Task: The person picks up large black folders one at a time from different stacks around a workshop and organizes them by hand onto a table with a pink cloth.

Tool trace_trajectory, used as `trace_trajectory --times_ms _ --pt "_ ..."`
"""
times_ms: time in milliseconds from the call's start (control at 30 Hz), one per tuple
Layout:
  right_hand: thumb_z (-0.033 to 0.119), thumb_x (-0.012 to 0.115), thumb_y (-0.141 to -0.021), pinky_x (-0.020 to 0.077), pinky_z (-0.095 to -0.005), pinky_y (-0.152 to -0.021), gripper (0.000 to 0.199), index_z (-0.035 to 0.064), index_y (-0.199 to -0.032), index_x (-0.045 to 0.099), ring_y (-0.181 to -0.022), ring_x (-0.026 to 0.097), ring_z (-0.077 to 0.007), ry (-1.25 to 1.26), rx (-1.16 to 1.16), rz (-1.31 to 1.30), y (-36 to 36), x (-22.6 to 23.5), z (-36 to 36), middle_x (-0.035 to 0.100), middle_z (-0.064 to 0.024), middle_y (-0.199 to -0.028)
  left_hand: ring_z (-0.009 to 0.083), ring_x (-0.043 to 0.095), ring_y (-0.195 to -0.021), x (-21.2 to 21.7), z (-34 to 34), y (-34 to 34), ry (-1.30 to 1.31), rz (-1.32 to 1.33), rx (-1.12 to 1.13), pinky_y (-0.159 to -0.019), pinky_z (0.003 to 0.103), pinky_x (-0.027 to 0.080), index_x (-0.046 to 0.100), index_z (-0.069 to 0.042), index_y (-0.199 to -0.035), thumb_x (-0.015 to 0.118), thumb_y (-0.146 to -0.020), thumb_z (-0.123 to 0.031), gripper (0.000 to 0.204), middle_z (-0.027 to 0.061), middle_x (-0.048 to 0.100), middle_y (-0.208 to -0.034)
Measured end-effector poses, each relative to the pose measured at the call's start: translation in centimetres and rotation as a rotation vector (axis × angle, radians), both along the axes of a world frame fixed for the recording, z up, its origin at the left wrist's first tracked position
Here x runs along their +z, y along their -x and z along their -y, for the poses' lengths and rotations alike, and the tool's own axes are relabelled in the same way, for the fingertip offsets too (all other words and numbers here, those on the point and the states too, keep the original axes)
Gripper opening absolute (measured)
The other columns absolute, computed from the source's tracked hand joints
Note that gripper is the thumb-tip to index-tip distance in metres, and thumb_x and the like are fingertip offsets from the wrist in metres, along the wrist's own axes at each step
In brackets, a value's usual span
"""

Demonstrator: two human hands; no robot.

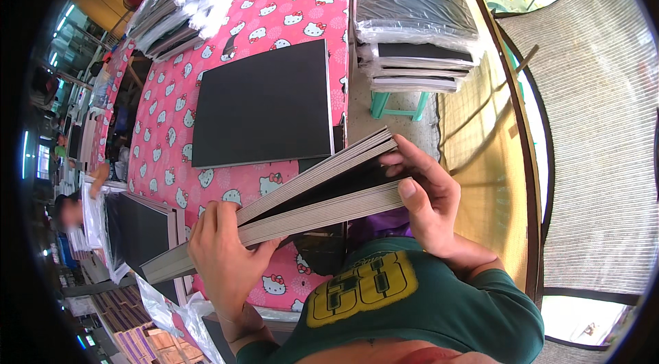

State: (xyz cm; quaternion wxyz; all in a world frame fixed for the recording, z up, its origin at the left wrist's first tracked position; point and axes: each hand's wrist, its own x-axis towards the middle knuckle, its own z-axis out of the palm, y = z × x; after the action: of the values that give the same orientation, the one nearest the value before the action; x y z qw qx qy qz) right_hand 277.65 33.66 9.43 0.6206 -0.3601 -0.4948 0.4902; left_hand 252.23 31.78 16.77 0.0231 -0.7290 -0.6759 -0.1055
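Both my hands hold a thick stack of black boards (329,213) with grey edges, lifted above the near side of the table. The stack is fanned into two parts, with a dark gap between them that widens to the right. My left hand (226,254) is closed over the stack left of its middle. At the right end my right hand (436,199) grips it, thumb on the lower part and fingers at the upper part. Beyond the stack, a large black board (264,106) lies flat on the pink patterned tablecloth (161,117).
A messy pile of plastic-wrapped sheets (185,3) sits at the far left. Wrapped black boards (415,14) are stacked on a green stool (398,104) at the far right. More black boards (141,230) lie at the left, near another person's hand (100,176). A yellow curtain (491,158) hangs at right.
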Motion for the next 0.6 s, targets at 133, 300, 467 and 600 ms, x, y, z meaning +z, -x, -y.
trace_trajectory --times_ms 133,300,467,600 --pt "0.005 0.057 -0.091 0.0425 -0.0264 -0.088 0.046 -0.0043 -0.135 0.046 -0.098 0.051 -0.0117 0.016 0.004 -0.048 0.1 0.0 0.0 0.061 -0.0110 -0.115 0.0369 0.057 -0.082 0.0 -0.1 0.0 0.007 0.004 0.005 -0.074 0.045 0.041 0.052 -0.006 -0.095 0.086 -0.055 -0.040 0.063 0.0126 0.058 -0.084" --pt "0.004 0.058 -0.090 0.0422 -0.0268 -0.089 0.044 -0.0038 -0.131 0.047 -0.098 0.051 -0.0117 0.048 0.012 -0.087 0.0 0.1 -0.2 0.060 -0.0096 -0.110 0.0369 0.057 -0.081 -0.1 -0.2 0.1 -0.003 0.000 -0.008 -0.073 0.045 0.041 0.052 -0.006 -0.095 0.085 -0.055 -0.041 0.063 0.0124 0.057 -0.083" --pt "0.007 0.063 -0.086 0.0424 -0.0267 -0.086 0.038 -0.0020 -0.120 0.050 -0.093 0.051 -0.0114 0.120 0.086 -0.046 -1.0 0.5 -1.2 0.051 -0.0048 -0.098 0.0366 0.057 -0.078 -0.3 -0.1 0.4 -0.030 -0.001 -0.036 -0.071 0.045 0.041 0.054 -0.005 -0.091 0.085 -0.054 -0.043 0.062 0.0123 0.057 -0.082" --pt "0.010 0.065 -0.084 0.0428 -0.0267 -0.083 0.036 -0.0014 -0.115 0.051 -0.089 0.051 -0.0126 0.054 0.110 0.062 -1.6 0.6 -2.3 0.048 -0.0062 -0.099 0.0353 0.057 -0.073 -0.4 -0.1 0.7 -0.072 -0.004 -0.108 -0.065 0.043 0.041 0.056 -0.004 -0.085 0.085 -0.054 -0.046 0.059 0.0118 0.057 -0.079"
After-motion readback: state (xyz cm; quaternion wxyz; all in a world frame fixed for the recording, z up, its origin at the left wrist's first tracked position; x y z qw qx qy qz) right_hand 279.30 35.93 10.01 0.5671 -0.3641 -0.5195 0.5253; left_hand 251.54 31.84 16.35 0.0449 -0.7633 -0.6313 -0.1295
